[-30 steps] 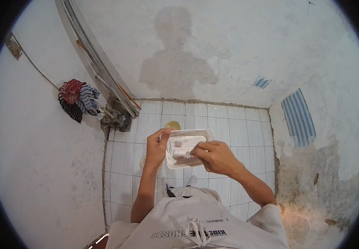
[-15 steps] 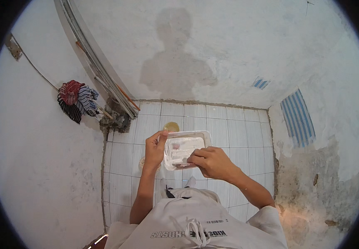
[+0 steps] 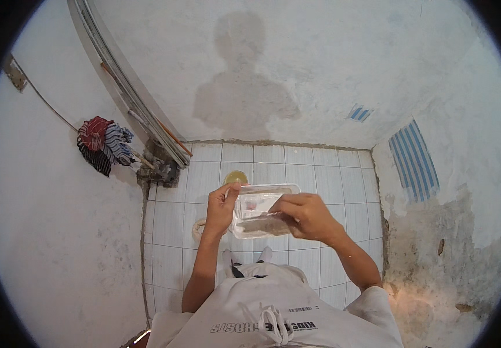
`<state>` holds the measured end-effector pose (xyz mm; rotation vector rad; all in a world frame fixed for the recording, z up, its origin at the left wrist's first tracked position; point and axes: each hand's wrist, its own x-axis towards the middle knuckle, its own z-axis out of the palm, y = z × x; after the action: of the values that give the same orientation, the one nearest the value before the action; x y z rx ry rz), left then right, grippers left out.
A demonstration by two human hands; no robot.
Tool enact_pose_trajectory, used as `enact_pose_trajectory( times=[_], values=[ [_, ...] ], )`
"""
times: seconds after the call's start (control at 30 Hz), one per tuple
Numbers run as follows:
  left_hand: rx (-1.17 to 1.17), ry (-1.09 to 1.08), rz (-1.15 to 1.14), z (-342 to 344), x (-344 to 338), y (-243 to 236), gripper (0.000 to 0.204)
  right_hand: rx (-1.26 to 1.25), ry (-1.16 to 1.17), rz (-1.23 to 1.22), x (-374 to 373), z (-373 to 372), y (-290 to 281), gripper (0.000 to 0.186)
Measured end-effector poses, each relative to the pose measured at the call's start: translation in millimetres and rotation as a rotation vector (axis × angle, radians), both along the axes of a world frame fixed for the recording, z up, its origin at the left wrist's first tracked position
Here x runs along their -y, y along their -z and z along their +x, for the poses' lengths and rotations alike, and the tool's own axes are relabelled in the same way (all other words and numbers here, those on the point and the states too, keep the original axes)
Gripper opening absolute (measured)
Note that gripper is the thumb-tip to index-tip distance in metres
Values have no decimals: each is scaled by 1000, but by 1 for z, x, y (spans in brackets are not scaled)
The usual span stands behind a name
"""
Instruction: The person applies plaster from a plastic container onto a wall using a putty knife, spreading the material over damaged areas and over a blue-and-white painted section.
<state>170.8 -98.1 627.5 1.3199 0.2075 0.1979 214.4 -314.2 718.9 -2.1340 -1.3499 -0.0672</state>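
A shallow, clear plastic tray (image 3: 256, 231) with rounded corners is held up in front of me, above the floor. My left hand (image 3: 222, 209) grips its left rim, thumb on top near the far left corner. Over the tray's right part is my right hand (image 3: 307, 216), its fingers bent and pressed together in a pinch. A pale, thin-looking layer (image 3: 256, 204) shows inside the tray beside those fingertips. Whether they hold its edge is hard to make out, since the hand covers that part.
Beyond the tray a yellowish round bowl (image 3: 236, 177) sits on the white tiled floor (image 3: 329, 180). A pale round container (image 3: 199, 231) is partly hidden behind my left forearm. Long poles (image 3: 140, 95) lean in the far left corner. Striped cloths (image 3: 105, 145) hang on the left wall.
My right hand has moved right and slightly away from me, from the tray's near middle to its right part. The pale layer inside looks shifted. My left hand keeps its grip.
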Motion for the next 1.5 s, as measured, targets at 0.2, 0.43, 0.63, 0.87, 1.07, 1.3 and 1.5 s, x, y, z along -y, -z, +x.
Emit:
enact_pose_trajectory(
  times=[0.2, 0.43, 0.63, 0.87, 1.07, 1.3, 1.5],
  values=[
    [3, 33, -31, 5, 12, -5, 42, 96, -22, -138, 13, -7, 11, 20],
    [-26, 19, -51, 8, 37, -8, 42, -2, 6, -21, 49, 0, -9, 20],
    [17, 65, 42, 24, 74, 3, 39, 29, 27, -220, 81, 8, 9, 22],
    [77, 116, 131, 34, 124, -18, 40, 84, 216, -50, 133, 22, -13, 26],
    [59, 55, -23, 48, 166, -7, 42, 199, 300, -87, 164, 0, 16, 32],
    [95, 154, 84, 74, 209, -7, 43, 247, 515, 61, 208, 7, -4, 34],
    [136, 203, 115, 115, 259, -2, 40, 146, 651, -27, 237, 2, 24, 33]
  ],
)
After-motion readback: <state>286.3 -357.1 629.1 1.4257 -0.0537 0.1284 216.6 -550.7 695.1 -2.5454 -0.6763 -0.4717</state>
